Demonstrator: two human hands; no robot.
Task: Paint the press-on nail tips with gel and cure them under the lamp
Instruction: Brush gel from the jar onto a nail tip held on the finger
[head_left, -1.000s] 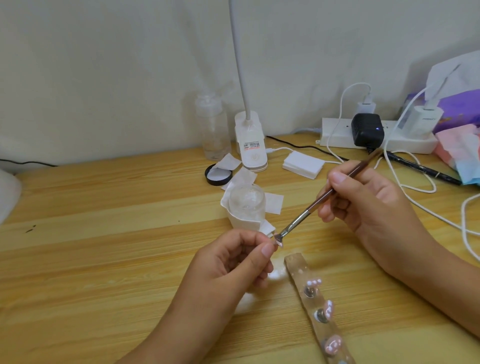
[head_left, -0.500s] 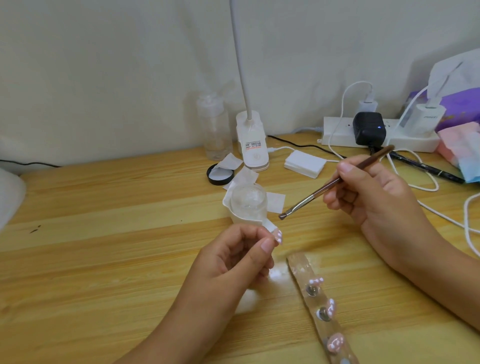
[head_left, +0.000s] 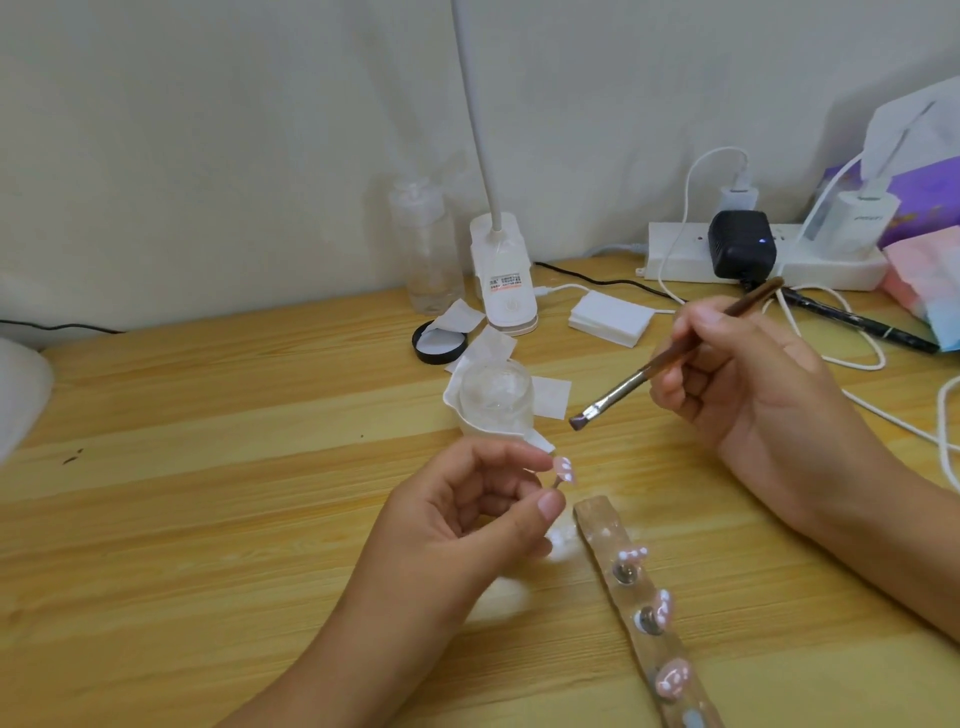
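My left hand (head_left: 467, 514) pinches the thin stand of a pink press-on nail tip (head_left: 721, 468) with white dots, held above the wooden desk (head_left: 208, 493). My right hand (head_left: 748, 384) grips a brown-handled gel brush (head_left: 670, 358); its flat bristles hang a short way above and right of the tip, not touching it. A long strip holder (head_left: 644, 608) lies at the lower right with several more pink tips standing on it. A clear gel jar (head_left: 496, 397) sits on white wipes behind my left hand. The white clip lamp (head_left: 503, 291) stands at the back.
A black lid (head_left: 439, 343), a clear bottle (head_left: 428, 249) and a stack of white pads (head_left: 610, 317) stand near the lamp. A power strip (head_left: 763, 260) with chargers, white cables (head_left: 883, 415) and a black pen (head_left: 857, 322) fill the back right. Tissue packs (head_left: 924, 260) lie at the far right.
The brush has lifted off the nail tip and moved up and to the right. My left hand has lowered slightly, and the tip now shows beyond my fingertips.
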